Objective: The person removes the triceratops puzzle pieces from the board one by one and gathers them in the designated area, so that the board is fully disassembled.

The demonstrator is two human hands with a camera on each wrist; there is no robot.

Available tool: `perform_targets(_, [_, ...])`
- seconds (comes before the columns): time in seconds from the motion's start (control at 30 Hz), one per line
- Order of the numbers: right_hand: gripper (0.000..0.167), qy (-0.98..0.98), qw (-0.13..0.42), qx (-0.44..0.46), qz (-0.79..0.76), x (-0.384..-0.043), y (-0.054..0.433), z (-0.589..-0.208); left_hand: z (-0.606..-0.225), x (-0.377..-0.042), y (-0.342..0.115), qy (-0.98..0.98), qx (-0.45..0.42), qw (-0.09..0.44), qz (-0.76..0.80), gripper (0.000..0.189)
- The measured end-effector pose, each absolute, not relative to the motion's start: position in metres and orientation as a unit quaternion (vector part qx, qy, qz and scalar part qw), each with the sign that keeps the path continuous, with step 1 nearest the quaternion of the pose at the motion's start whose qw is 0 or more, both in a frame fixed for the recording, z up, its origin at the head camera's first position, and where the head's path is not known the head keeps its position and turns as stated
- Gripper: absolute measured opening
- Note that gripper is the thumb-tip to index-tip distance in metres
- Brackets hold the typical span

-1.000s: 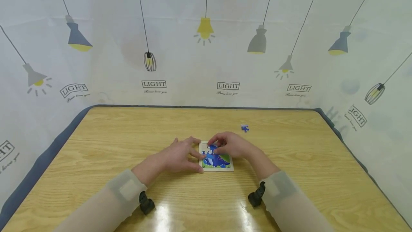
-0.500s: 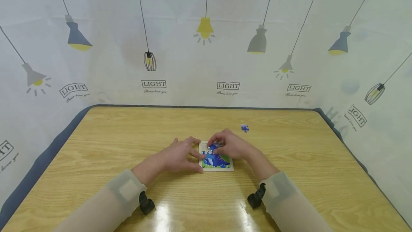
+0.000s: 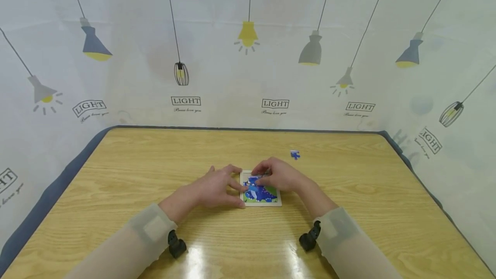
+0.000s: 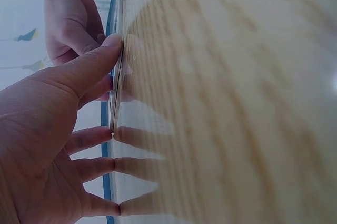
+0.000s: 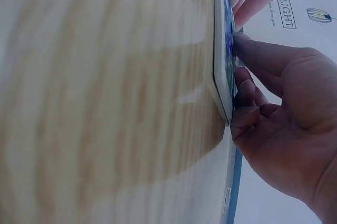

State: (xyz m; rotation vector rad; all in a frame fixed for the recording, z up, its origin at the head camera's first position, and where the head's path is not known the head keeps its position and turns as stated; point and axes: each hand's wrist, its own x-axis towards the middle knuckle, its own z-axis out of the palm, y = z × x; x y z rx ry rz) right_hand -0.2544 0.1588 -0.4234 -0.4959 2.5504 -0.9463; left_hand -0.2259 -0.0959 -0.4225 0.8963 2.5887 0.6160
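Puzzle board (image 3: 263, 204) w/ pale rim lies flat on wood table (image 3: 155, 158), btwn both hands, dir. in front of the person. Dino pic (image 3: 262, 195) on it: mostly blue dino, green along the bottom.

L hand (image 3: 217, 186) sits at board's L side, fingers spread & fairly straight. Thumb on near L corner, one fingertip on L part of pic, another at far L corner; remaining fingers touch table just past the board, per L wrist view. So board is right off the fingertips, to the hand's R, steadied rather than gripped.

R hand (image 3: 282, 175) is over board's far R part, covering it. Fingers bent, thumb & index tips a bit apart, both down on/at upper dino area; other fingers tucked under. Can't tell if a pc is pinched btwn them. Board runs under the fingertips & out to hand's L and toward the person. R wrist view has board edge-on, w/ thumb & bent fingers against the pic side.

Loose pc (image 3: 295, 154), blue w/ whitish top, lies on table beyond R hand, well apart from board.

Misc: lt-colored sleeves (image 3: 128, 240), blk wrist cams (image 3: 176, 245). Bkgd: white sheet (image 3: 217, 51) w/ printed lamps (image 3: 247, 31) & "LIGHT" labels (image 3: 275, 103).
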Motion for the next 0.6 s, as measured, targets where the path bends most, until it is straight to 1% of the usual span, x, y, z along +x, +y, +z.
perform_targets(0.13, [0.018,0.905,0.19,-0.17,-0.342,-0.255,0.158,-0.423,-0.423,-0.226,-0.096,0.909,0.316,0.165,0.218,0.049])
perform_targets(0.4, [0.016,0.904,0.169,-0.159,-0.358,-0.252,0.16,-0.423,-0.423,-0.225,-0.097,0.908,0.319,0.163,0.218,0.049])
perform_targets(0.6, [0.009,0.888,0.145,-0.174,-0.4,-0.25,0.182,-0.417,-0.423,-0.226,-0.096,0.911,0.309,0.162,0.221,0.051])
